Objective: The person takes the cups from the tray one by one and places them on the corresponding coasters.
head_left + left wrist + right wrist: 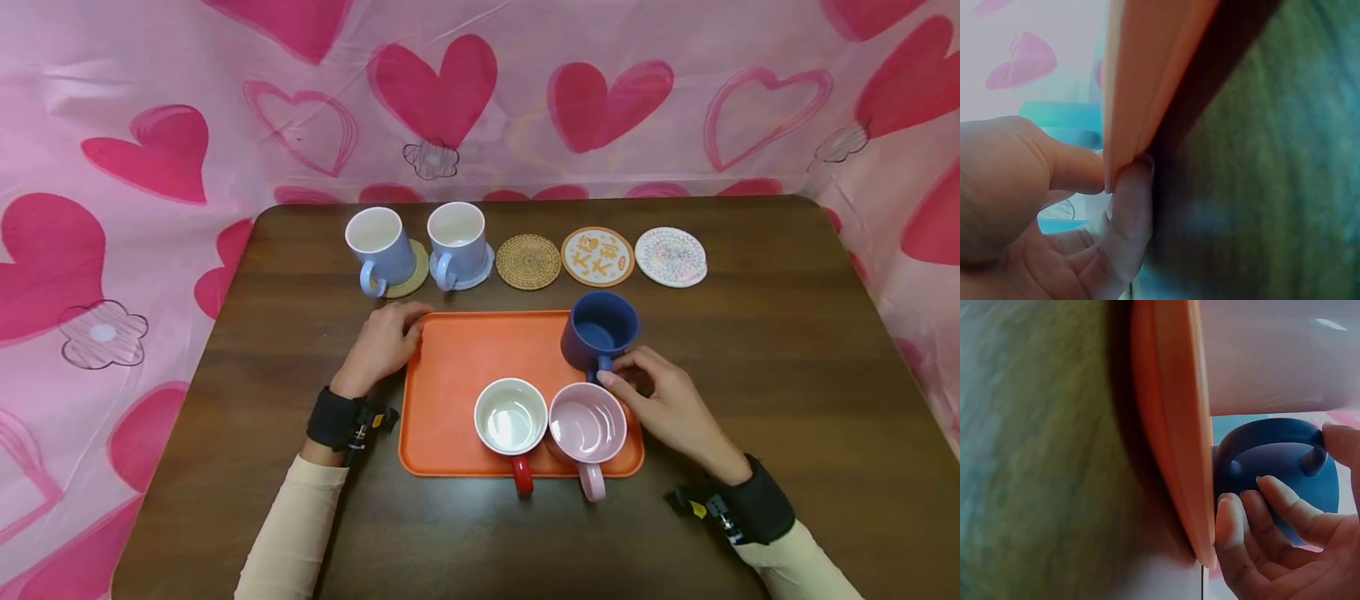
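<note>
An orange tray (465, 350) lies at the middle of the table. At its upper left corner my left hand (381, 346) pinches the tray's rim; the left wrist view shows the thumb and a finger (1132, 206) on either side of it. A dark blue mug (600, 325) stands at the tray's upper right. My right hand (667, 400) is at its handle (1272, 432), thumb on the handle and fingers curled beside the mug's body. Close by on the tray are a pink mug (587, 423) and a white-lined mug with a red handle (522, 475).
Behind the tray runs a row of coasters. Two light blue mugs (388, 258) stand at the left of the row, a woven coaster (528, 262), an orange-rimmed coaster (597, 257) and a speckled white coaster (671, 257) follow. A heart-print cloth (517, 108) hangs behind the table.
</note>
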Tool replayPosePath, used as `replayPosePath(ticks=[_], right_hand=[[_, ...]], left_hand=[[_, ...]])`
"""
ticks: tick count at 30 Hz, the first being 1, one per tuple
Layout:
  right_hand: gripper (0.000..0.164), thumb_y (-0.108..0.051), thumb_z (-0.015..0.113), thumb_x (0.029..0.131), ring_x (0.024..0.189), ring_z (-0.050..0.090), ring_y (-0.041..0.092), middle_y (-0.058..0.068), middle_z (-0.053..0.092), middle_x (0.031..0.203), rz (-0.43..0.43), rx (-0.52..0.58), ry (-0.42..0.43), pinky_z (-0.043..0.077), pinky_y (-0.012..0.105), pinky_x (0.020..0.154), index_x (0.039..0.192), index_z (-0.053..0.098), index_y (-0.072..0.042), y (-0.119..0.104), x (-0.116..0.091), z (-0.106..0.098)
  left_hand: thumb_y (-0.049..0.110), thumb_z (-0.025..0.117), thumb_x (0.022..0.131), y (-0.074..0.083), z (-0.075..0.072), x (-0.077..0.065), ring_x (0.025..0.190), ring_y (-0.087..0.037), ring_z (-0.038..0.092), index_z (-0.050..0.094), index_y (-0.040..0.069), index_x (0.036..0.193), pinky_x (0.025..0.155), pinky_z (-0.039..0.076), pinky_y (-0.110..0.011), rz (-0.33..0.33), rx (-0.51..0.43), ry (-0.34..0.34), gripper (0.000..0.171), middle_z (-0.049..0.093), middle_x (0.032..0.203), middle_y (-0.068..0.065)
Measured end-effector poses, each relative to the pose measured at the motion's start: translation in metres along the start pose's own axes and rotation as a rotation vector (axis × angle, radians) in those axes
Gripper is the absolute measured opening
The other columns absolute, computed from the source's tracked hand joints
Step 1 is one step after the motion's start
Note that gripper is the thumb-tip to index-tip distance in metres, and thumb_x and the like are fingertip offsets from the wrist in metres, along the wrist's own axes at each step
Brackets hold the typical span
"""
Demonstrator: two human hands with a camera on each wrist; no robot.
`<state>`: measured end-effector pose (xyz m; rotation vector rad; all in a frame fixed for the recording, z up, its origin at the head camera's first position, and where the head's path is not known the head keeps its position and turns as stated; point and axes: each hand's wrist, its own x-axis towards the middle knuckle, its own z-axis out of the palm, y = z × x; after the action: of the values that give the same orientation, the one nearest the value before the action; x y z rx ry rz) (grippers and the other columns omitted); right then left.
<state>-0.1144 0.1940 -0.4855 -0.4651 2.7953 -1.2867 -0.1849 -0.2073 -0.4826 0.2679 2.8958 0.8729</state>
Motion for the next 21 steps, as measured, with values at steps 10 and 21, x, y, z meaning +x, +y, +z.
replayPosePath(ticks=[10, 21], right_hand=[[0.017, -0.013, 0.076, 0.092, 0.076, 0.059, 0.011, 0.005, 0.064, 0.092, -0.038, 0.079, 0.024, 0.052, 0.019, 0.069, 0.105, 0.068, -0.007, -0.0019, 0.003, 0.001], [0.014, -0.011, 0.059, 0.103, 0.101, 0.069, 0.007, 0.014, 0.075, 0.11, -0.017, 0.234, -0.088, 0.051, 0.013, 0.087, 0.113, 0.064, -0.003, 0.0044, 0.0051, -0.004]], left_hand=[[0.011, 0.06, 0.099, 0.0, -0.0036, 0.0003, 0.105, -0.033, 0.064, 0.067, 0.009, 0.13, 0.098, 0.052, -0.053, -0.005, -0.004, -0.002, 0.032, 0.068, 0.122, -0.015], [0.012, 0.059, 0.1, -0.0018, -0.0026, 0.0006, 0.098, -0.03, 0.061, 0.067, 0.011, 0.13, 0.094, 0.053, -0.051, -0.017, -0.031, -0.02, 0.031, 0.069, 0.118, -0.013]])
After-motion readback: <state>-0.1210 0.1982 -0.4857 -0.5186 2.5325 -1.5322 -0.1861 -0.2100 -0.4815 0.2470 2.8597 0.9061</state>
